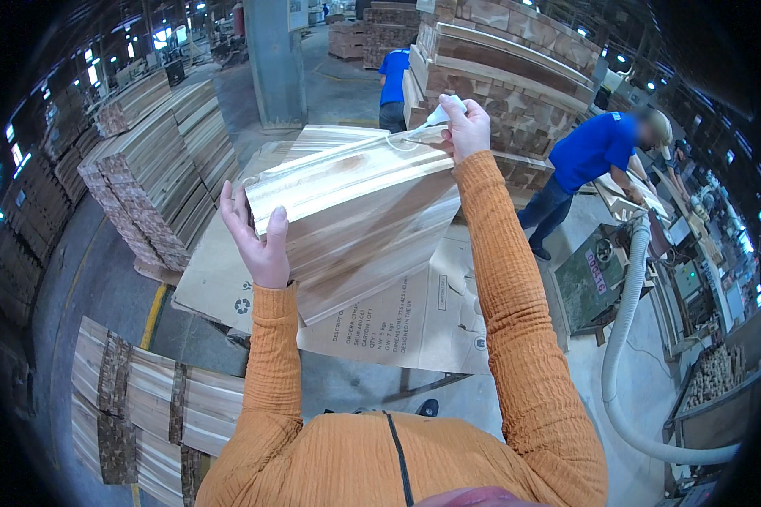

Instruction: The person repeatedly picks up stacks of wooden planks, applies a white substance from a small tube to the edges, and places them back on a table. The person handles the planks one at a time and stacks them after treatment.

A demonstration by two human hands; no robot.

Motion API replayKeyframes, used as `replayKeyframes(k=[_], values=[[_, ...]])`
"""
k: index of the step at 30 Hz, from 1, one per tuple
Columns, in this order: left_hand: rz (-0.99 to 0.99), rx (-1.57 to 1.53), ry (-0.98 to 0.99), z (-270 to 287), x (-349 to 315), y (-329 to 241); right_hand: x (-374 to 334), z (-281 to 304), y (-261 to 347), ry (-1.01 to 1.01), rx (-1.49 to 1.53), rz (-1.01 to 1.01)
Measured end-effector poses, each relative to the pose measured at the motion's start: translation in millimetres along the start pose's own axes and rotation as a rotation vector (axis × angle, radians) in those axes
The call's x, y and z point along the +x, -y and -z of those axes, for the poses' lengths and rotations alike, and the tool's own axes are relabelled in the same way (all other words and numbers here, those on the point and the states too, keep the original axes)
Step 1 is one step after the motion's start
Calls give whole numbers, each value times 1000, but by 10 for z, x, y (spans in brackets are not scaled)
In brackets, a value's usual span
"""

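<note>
My left hand (260, 245) grips the left end of a pale wooden board (355, 169), its thumb on the front and its fingers behind the end. The board is tilted, its long edge facing up. Below it a wide wooden panel (364, 232) with brown streaks slopes toward me; I cannot tell whether the two are joined. In my right hand (469, 131) is a small white squeeze bottle (446, 110) with a thin nozzle, its tip pointing down-left at the board's upper edge near the right end.
Printed cardboard (397, 334) covers the work surface under the panel. Stacked boards (156, 169) stand left, with a strapped pile (152, 406) near left. A tall wood stack (503, 84) rises behind. A person in blue (596, 148) bends at right, beside a grey hose (621, 338).
</note>
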State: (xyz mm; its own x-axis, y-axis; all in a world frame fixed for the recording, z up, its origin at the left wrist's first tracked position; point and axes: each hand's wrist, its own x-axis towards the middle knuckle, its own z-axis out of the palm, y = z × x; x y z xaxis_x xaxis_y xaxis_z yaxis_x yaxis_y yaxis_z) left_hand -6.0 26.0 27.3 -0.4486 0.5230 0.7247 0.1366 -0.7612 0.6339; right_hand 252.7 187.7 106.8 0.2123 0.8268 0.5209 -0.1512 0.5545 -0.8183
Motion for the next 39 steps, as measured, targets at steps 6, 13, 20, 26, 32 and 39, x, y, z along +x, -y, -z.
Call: replayKeyframes(k=[6,13,20,26,32,39], values=[[23,-8,-1,2,3,2,-5,7,8,-10,5,10],[16,12,-1,-1,0,-15,-14,14,6,-19,9,31],[26,-9,3,11,3,18,28,46,-34,-41,-37,41],[22,-11,4,17,-3,27,16,40,-34,-37,-15,48],[5,4,1,1,-5,-2,-17,26,13,-46,-59,19],[15,-19,-9,4,-9,9,-17,15,9,-33,-5,17]])
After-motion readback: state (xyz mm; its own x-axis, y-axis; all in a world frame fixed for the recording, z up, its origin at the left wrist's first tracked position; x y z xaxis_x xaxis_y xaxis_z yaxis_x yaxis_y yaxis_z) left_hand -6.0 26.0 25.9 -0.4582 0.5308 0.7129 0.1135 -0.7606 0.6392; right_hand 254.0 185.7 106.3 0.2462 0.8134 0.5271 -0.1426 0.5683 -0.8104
